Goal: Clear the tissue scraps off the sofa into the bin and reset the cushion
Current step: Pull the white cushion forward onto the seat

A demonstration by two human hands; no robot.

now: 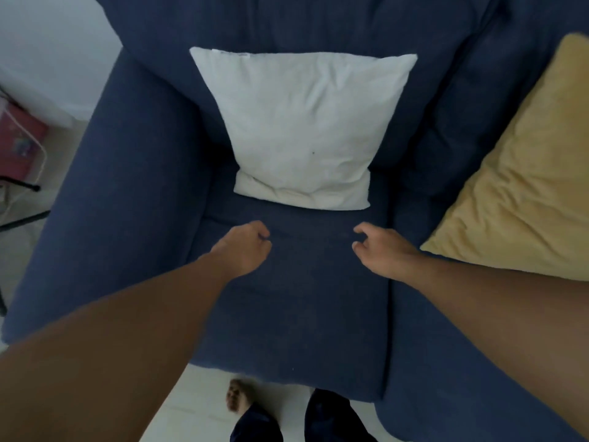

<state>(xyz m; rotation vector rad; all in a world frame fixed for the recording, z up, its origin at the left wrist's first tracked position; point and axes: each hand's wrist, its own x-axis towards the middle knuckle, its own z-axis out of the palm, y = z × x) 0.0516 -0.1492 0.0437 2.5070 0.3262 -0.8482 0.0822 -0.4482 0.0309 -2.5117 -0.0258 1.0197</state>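
1. White cushion (302,129) stands propped against the sofa (134,193) backrest, just beyond both hands.
2. Left hand (245,247) loosely curled, holding nothing visible; right hand (379,250) half-spread, empty.
3. Cushion looks light, soft and squashy; likely best taken by its two side edges.
4. No tissue scraps or bin in view.

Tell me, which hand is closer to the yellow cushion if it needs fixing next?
The right hand, probably. The yellow cushion lies just beside that wrist, while the left hand hovers over the seat's other side, with the white cushion already propped upright.
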